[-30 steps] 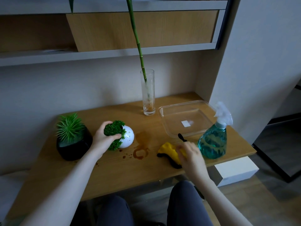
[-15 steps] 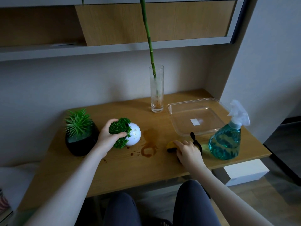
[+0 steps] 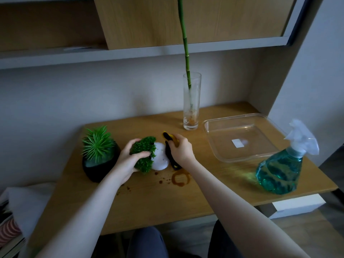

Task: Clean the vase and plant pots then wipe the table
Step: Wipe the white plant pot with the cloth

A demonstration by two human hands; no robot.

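Note:
A small white round pot (image 3: 159,160) with a bushy green plant (image 3: 144,152) lies tipped on its side on the wooden table (image 3: 214,185). My left hand (image 3: 127,161) grips the plant end. My right hand (image 3: 181,150) holds a yellow and black cloth (image 3: 170,144) against the pot's right side. A black pot with a spiky green plant (image 3: 98,155) stands at the left. A tall glass vase (image 3: 191,101) with a bamboo stem stands at the back. Brown ring stains (image 3: 180,178) mark the table just in front of the white pot.
A clear plastic tray (image 3: 240,136) sits at the right, and a teal spray bottle (image 3: 283,170) stands near the table's front right corner. A shelf unit (image 3: 149,51) overhangs the back wall. My knees are below the front edge.
My right hand picked the cloth up from the table's front and brought it left against the white pot. The left hand kept holding the plant.

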